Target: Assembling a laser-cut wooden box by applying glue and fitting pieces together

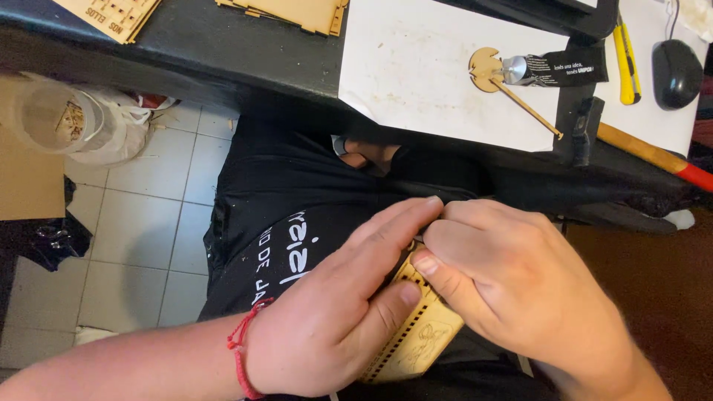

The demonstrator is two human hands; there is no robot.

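Both hands close around a small light wooden piece (417, 334) with a slotted edge and an engraved face, held low over my lap against a black shirt. My left hand (342, 312), with a red string bracelet at the wrist, grips it from the left, thumb pressed on its slotted edge. From the right, my right hand (512, 282) pinches the top of the piece with thumb and fingers. Most of the piece is hidden under the fingers.
A dark table (223, 44) carries a white sheet (416, 67), a wooden axe-shaped cutout (505, 85), a black glue tube (561, 68), a hammer (631, 145), a yellow cutter (626, 63), a black mouse (676, 73) and wooden panels (290, 11). At left, a plastic jar (52, 115) sits above the tiled floor.
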